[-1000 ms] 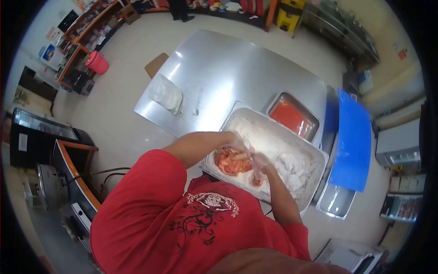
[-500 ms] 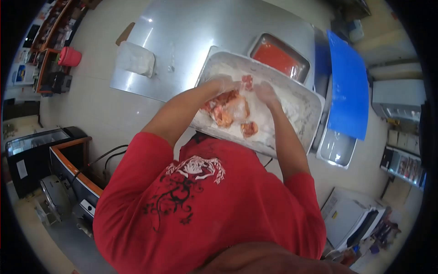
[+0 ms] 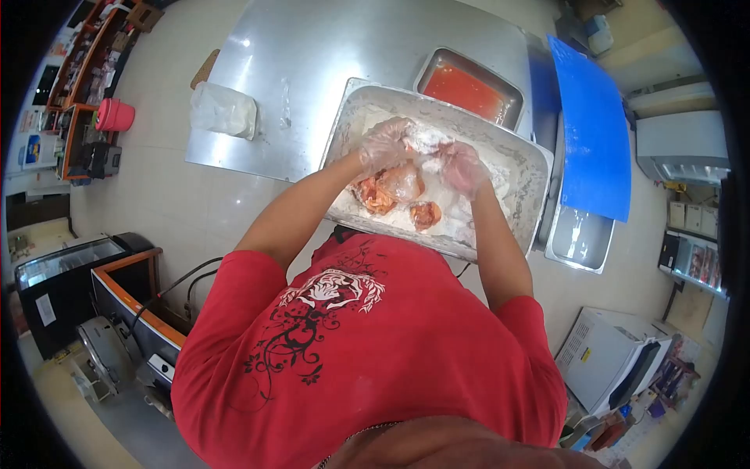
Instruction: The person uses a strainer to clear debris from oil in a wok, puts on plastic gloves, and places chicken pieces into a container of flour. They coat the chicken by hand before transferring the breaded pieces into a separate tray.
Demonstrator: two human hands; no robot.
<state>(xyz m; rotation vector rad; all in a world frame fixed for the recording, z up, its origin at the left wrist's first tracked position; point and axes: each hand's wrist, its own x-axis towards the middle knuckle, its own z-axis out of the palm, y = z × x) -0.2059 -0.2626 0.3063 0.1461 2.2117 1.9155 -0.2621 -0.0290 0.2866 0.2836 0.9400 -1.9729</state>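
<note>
A large metal tray (image 3: pixel 337 129) holds white flour (image 3: pixel 449 219) and several raw meat pieces. Between my hands is a meat piece coated white with flour (image 3: pixel 426 139). My left hand (image 3: pixel 385 142), in a clear plastic glove, has its fingers curled on the piece's left side. From the right, my right hand (image 3: pixel 462 166), gloved the same way, closes on its other end. Closer to my body lie a cluster of reddish meat pieces (image 3: pixel 379 195) and a smaller separate meat piece (image 3: pixel 426 215), both with little flour on them.
Behind the tray, a smaller metal pan (image 3: pixel 469 92) of red liquid stands on the steel table (image 3: pixel 312 47). A whitish plastic bag (image 3: pixel 223 109) sits at the table's left edge. To the right are a blue board (image 3: pixel 586 133) and a metal container (image 3: pixel 580 238) partly under it.
The piece between my hands was red and now shows a white flour coating. Both hands have turned and closed in around it. The view has shifted slightly.
</note>
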